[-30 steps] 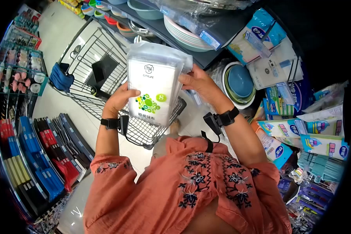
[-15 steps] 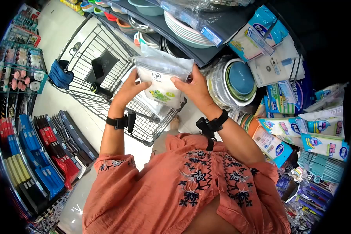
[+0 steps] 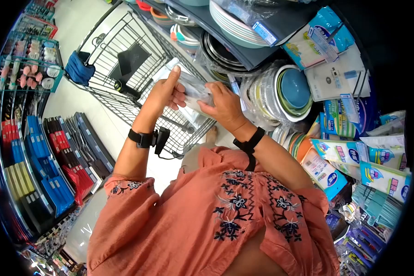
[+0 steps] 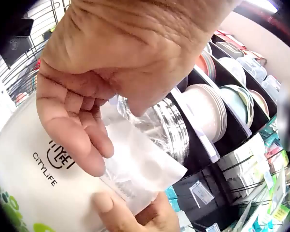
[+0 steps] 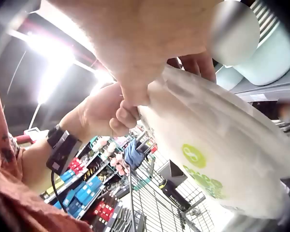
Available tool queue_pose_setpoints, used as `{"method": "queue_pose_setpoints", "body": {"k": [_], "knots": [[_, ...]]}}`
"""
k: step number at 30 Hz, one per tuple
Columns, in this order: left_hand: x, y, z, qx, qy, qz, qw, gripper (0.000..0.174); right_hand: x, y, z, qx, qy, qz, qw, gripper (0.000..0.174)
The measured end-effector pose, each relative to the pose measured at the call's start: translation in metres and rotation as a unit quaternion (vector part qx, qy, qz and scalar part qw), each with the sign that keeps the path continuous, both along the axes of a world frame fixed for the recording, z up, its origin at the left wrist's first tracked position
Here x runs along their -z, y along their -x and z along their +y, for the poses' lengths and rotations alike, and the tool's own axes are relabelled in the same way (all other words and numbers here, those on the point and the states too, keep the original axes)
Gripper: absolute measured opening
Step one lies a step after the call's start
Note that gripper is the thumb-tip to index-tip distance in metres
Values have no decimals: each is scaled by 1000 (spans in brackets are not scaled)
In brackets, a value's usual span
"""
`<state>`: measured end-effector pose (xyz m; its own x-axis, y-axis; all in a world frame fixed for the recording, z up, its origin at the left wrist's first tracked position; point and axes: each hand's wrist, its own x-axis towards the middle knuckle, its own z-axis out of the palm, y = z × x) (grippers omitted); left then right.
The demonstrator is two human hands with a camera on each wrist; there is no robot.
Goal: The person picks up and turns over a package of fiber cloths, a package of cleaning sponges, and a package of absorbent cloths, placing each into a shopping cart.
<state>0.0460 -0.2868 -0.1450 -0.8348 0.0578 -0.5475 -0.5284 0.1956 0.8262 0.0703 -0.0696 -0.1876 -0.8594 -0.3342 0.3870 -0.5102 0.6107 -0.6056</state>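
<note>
A soft plastic pack of cleaning cloths [image 3: 195, 92], white with a CITYLIFE logo [image 4: 44, 168] and green dots, is tilted between both hands over the cart. My right hand [image 3: 225, 108] pinches its side edge, thumb on the printed face and fingers behind. My left hand [image 3: 165, 96] has its thumb raised and its fingers loosely bent, fingertips at the printed face beside the logo. In the right wrist view the lower part of the pack [image 5: 208, 145] shows a green circle with an 8.
Beneath the hands stands a wire shopping cart [image 3: 103, 99] holding a black flat object [image 3: 129, 62], a black bottle [image 3: 125, 89] and something white. Blue cloth [image 3: 79, 69] hangs on its end. Shelves of bowls [image 3: 292, 89] and hanging cloth packs [image 3: 338, 152] line the right side.
The pack has tipped from facing up to a steep tilt. My left hand has let go of its side edge and raised its thumb; my right hand still pinches it.
</note>
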Motion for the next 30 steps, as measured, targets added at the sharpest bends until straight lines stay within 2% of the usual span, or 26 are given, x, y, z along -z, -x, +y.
{"method": "queue_pose_setpoints", "body": {"k": [3, 4, 7, 8, 11, 13, 15, 17, 18, 19, 22, 25, 28, 30], "knots": [[4, -1, -10, 29, 44, -28, 998, 76, 6, -5, -5, -43, -26, 49, 997, 45], [-2, -3, -9, 22, 55, -43, 997, 64, 10, -6, -8, -51, -37, 76, 995, 45], [9, -4, -21, 42, 42, -87, 994, 52, 14, -12, -12, -82, -72, 58, 992, 49], [12, -7, -21, 36, 34, -94, 994, 38, 13, -14, -12, -87, -80, 61, 991, 49], [11, -15, -23, 35, 13, -76, 996, 35, 5, -20, -15, -96, -79, 63, 990, 50], [-13, -16, -28, 27, 19, -19, 999, 36, -9, -20, -17, -94, -48, 51, 993, 51], [-21, -4, -55, 51, 87, 58, 993, 36, -26, -17, -16, -99, 3, 59, 993, 58], [-59, 10, -78, 101, 151, 89, 979, 37, -34, -10, -14, -91, 46, 60, 993, 63], [-74, 14, -87, 96, 194, 120, 969, 38, -35, -8, -11, -75, 50, 17, 996, 63], [-87, 19, -95, 93, 236, 150, 956, 39, -35, -6, -4, -57, 55, -27, 996, 62], [-106, 48, -122, 185, 377, 178, 890, 35, -28, -2, 16, -10, 92, -116, 989, 58], [-79, 88, -154, 240, 495, 173, 817, 32, -16, -2, 37, 26, 111, -145, 983, 54], [-18, 137, -199, 340, 596, 276, 673, 33, -11, -11, 53, 54, 104, -181, 976, 49], [2, 159, -197, 363, 631, 212, 652, 32, -1, -14, 60, 59, 100, -217, 969, 47]]}}
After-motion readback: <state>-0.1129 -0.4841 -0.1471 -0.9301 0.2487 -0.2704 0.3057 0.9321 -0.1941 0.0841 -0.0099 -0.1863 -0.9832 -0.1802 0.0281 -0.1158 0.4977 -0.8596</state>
